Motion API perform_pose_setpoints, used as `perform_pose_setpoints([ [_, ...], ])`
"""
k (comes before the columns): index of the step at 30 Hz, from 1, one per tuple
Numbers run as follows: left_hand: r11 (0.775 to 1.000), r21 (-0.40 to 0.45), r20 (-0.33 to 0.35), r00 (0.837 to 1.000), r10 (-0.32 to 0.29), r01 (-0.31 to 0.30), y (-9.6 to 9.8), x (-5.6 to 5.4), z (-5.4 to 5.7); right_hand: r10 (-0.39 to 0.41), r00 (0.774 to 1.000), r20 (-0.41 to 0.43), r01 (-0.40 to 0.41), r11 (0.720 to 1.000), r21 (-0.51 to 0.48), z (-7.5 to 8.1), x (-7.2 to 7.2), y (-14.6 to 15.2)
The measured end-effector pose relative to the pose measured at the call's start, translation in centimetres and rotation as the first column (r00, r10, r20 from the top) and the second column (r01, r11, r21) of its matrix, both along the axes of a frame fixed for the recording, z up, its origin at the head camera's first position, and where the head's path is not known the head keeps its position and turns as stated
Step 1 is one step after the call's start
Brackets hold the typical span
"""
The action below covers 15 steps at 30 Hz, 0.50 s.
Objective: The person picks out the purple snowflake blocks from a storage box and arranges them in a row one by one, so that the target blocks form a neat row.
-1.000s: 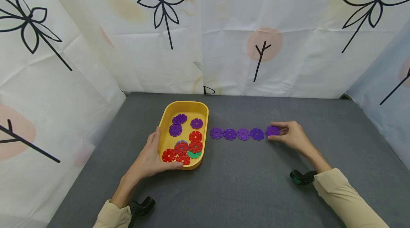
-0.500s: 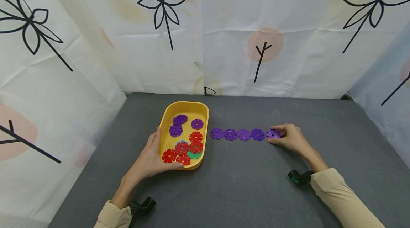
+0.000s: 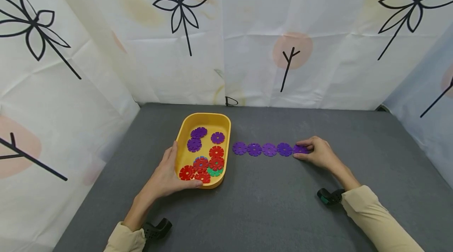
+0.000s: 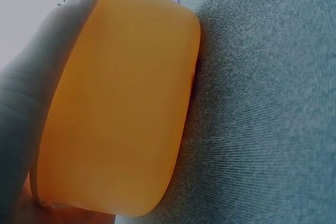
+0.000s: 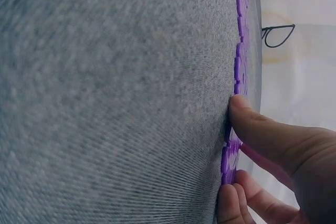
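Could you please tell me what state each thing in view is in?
Yellow tray: upright, part-filled.
Left hand: gripping the tray's near left corner.
Four-piece purple row: flat on the table.
Fifth purple piece: held at the row's right end.
Right hand: pinching that piece.
Red pieces: in the tray, some overlapping.
Green piece: in the tray, partly covered.
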<state>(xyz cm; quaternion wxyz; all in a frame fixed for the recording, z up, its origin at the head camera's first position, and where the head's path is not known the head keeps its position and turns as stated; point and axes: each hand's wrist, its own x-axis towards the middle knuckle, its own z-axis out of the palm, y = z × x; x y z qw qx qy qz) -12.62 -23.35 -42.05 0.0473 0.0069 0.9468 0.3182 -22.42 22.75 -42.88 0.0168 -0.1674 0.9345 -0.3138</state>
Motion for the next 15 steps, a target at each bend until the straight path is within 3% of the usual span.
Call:
perform_pose_setpoints([
  [9,1.000,-0.002,-0.003,1.000,-0.002,0.002,-0.1,0.0,-0.2,-0.025,1.000,-0.008,0.025,1.000,0.016,0.7,0.1,-0.7],
  [15,1.000,0.004,-0.008,1.000,-0.001,0.001,0.0,0.0,-0.3,-0.024,0.998,-0.053,0.022,0.998,-0.051,2.4,0.2,-2.9],
])
